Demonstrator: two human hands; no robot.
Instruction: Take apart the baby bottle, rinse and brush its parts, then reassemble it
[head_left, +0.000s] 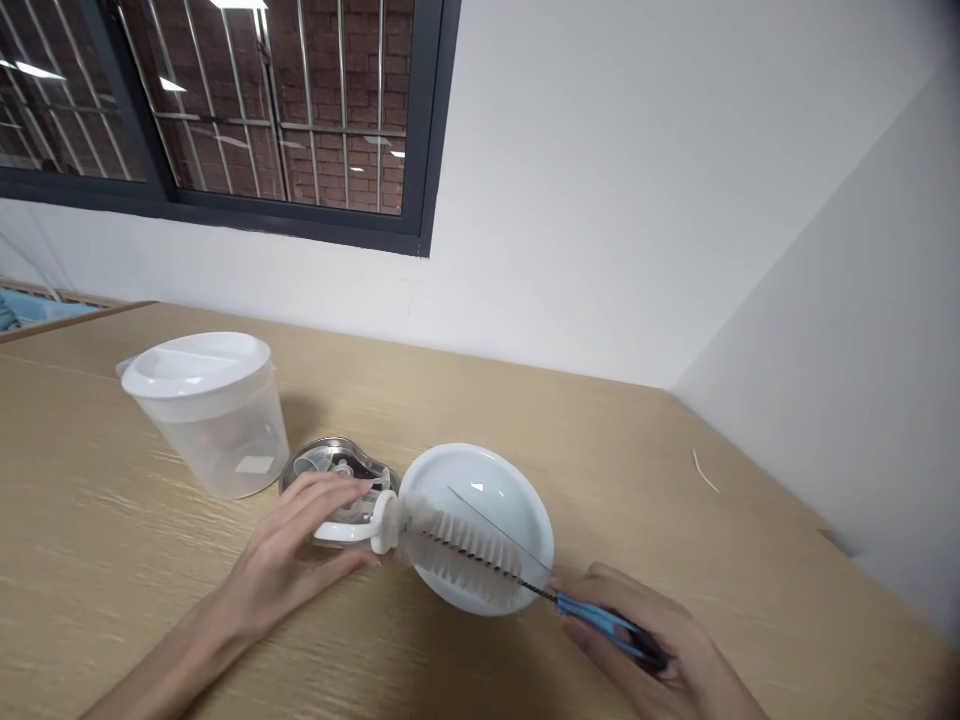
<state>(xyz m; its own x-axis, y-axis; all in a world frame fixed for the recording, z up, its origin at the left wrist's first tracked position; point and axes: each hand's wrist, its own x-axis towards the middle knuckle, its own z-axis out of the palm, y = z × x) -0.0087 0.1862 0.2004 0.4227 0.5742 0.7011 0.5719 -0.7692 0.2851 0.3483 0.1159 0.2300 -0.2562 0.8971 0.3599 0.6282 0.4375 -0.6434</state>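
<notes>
The left hand (300, 530) is curling loosely, thumb and fingers spread around a clear bottle (349, 510) with a white collar. The right hand (645, 625) is gripping the blue handle of a bristle brush (472, 558) firmly. The brush is spanning the space between the hands, above a white bowl (480, 462), its tip meeting the bottle's mouth (how deep, I can't tell).

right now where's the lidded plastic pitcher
The pitcher stands on the table at the left of the head view, just left of the kidney-shaped metal tray.
</notes>
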